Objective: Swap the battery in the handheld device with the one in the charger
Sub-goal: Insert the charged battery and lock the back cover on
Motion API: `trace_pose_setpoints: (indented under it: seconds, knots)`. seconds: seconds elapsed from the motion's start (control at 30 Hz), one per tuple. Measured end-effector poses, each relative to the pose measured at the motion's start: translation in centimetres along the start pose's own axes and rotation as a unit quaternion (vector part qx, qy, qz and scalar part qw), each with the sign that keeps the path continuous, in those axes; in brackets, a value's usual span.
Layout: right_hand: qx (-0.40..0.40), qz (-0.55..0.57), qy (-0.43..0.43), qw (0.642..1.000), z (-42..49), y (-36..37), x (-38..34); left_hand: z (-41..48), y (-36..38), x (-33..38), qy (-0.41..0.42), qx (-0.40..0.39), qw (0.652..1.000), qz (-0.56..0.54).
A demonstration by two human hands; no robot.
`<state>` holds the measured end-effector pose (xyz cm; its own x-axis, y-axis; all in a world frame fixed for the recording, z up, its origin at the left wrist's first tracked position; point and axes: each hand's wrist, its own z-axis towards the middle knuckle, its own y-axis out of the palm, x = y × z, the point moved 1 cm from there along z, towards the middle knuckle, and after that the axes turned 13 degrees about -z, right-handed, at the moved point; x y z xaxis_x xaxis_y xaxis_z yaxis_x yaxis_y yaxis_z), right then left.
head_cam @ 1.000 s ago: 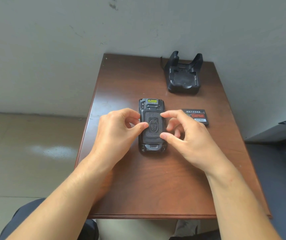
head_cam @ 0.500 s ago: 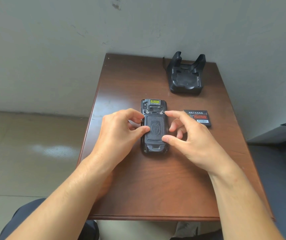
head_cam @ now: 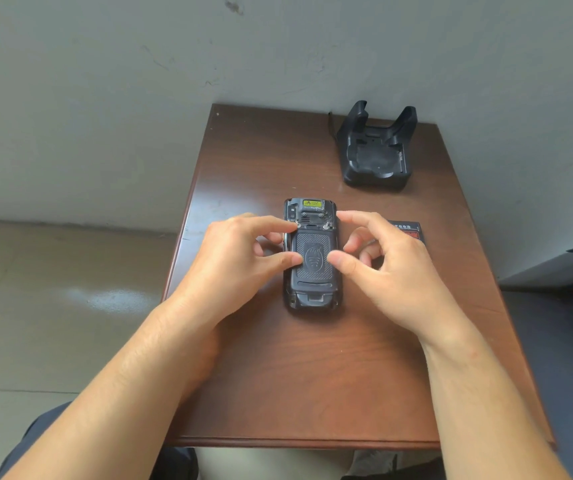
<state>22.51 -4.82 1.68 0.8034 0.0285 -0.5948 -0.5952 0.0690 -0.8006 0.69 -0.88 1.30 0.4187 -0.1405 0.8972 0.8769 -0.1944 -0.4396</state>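
Observation:
The black handheld device [head_cam: 313, 289] lies face down in the middle of the brown table [head_cam: 313, 382], its ribbed back cover up and two small metal latches at the cover's top edge. My left hand [head_cam: 236, 261] has its index fingertip on the left latch and its thumb on the cover. My right hand [head_cam: 389, 268] has its thumb on the cover's right side and its index fingertip beside the right latch. A loose black battery [head_cam: 408, 228] with a red label lies right of the device, mostly hidden behind my right hand. The black charger [head_cam: 377, 157] stands at the back right.
The table stands against a grey wall, with tiled floor to its left. A dark grey surface [head_cam: 562, 341] borders the table on the right. My dark trouser leg [head_cam: 35, 441] shows below the table's front edge.
Both index fingers have moved from the middle of the back cover up to the two latches at its top. The thumbs have stayed on the cover. The device has not moved.

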Motion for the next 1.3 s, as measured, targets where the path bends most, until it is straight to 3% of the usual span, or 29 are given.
trace_pose_setpoints:
  seconds: [0.33,1.3]
  knots:
    - [0.062,-0.05,-0.015,0.997,1.4,1.5,-0.8,0.6,0.7,0.1,0.043,0.045,0.998,-0.002]
    - [0.043,-0.071,0.015,0.996,1.5,1.7,-1.1,1.5,0.4,-0.7,0.0,0.022,0.999,-0.026]
